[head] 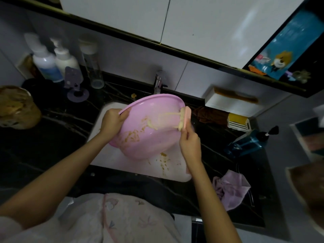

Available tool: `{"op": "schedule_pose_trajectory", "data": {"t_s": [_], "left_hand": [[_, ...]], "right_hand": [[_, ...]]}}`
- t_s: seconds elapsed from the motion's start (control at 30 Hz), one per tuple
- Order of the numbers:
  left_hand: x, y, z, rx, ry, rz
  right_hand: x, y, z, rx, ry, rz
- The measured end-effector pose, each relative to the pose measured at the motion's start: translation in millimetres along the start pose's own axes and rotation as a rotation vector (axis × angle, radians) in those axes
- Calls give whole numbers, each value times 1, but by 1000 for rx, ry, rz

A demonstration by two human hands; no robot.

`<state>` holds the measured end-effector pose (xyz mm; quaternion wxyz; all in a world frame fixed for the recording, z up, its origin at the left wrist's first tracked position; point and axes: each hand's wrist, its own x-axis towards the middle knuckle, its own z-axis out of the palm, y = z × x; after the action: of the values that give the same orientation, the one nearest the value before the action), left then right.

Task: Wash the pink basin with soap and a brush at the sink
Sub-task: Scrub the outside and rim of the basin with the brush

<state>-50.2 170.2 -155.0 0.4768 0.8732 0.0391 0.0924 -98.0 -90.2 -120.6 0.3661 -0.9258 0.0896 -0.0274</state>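
Scrubbing pink basin (149,127), tilted over sink (105,155).
Left hand (112,121) grips rim; right hand (190,143) holds brush (185,118): work residue downward.

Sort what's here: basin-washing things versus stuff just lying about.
In use: round pink plastic basin, gripped by left hand; pink-handled scrubbing brush, held by right hand; white sink.
Lying about: crumpled lilac cloth; blue pump bottle; brown comb.

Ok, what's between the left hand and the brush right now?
Head view: the inside of the pink basin, streaked with yellowish residue.
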Motion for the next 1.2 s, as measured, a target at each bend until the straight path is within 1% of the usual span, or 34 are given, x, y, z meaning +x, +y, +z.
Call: {"op": "schedule_pose_trajectory", "data": {"t_s": [0.03, 0.1, 0.13, 0.17, 0.2, 0.27, 0.33, 0.37, 0.43, 0.47, 0.5, 0.53, 0.63, 0.67, 0.7, 0.8, 0.83, 0.87, 0.9, 0.97, 1.0, 1.03, 1.07, 1.13, 1.17, 1.2], "left_hand": [[1, -1, -1, -8, 3, 3], [4, -5, -1, 6, 9, 3], [6, -6, 0, 13, 7, 2], [7, -6, 1, 14, 4, 4], [8, -6, 2, 13, 6, 10], [9, -3, 2, 14, 13, 22], [7, 3, 2, 29, -5, 20], [5, 6, 2, 37, -21, 19], [1, 7, 3, 40, -26, 10], [1, 8, 2, 50, -22, 2], [0, 9, 1, 65, -27, -6], [0, 11, 2, 79, -33, -11], [-1, 20, 6, 134, -59, -16], [-2, 22, 7, 130, -61, -12], [-1, 23, 7, 119, -62, -11], [-2, 26, 7, 99, -59, -20], [-3, 28, 8, 103, -61, -17], [-5, 29, 11, 106, -65, -25], [-7, 31, 11, 119, -62, -31], [-11, 32, 12, 134, -58, -27], [-11, 31, 12, 136, -62, -23], [-11, 31, 11, 142, -70, -22], [-10, 31, 11, 150, -75, -23], [-10, 31, 12, 160, -79, -17], [-9, 32, 14, 165, -80, -7], [-10, 33, 16, 166, -88, -9]], "right_hand": [[-10, -11, 1, -3, -27, -87], [-37, -15, 1, -123, -168, -266], [-45, -8, -2, -197, -207, -315], [-46, 3, -6, -236, -187, -322], [-41, 16, -9, -203, -134, -275], [-21, 31, -9, -3, -54, -60], [-1, 28, -5, 156, -53, 161], [7, 25, -1, 196, -67, 239], [17, 17, 0, 196, -61, 298], [18, 8, -2, 157, -45, 275], [13, 0, -8, 106, -42, 201], [5, -11, -13, 40, -64, 88], [-25, -37, -24, -290, -216, -234], [-28, -34, -27, -387, -227, -277], [-23, -28, -29, -421, -198, -226], [12, -25, -32, -254, -121, 172], [16, -34, -28, -237, -108, 220], [14, -44, -22, -237, -107, 198], [9, -56, -12, -245, -115, 129], [-19, -74, 2, -296, -210, -46], [-30, -75, 4, -338, -255, -106], [-33, -72, 1, -391, -255, -114], [-25, -67, -4, -434, -210, -67], [-2, -61, -15, -481, -94, 113], [5, -64, -17, -507, -70, 186], [2, -71, -14, -522, -74, 213]]}}
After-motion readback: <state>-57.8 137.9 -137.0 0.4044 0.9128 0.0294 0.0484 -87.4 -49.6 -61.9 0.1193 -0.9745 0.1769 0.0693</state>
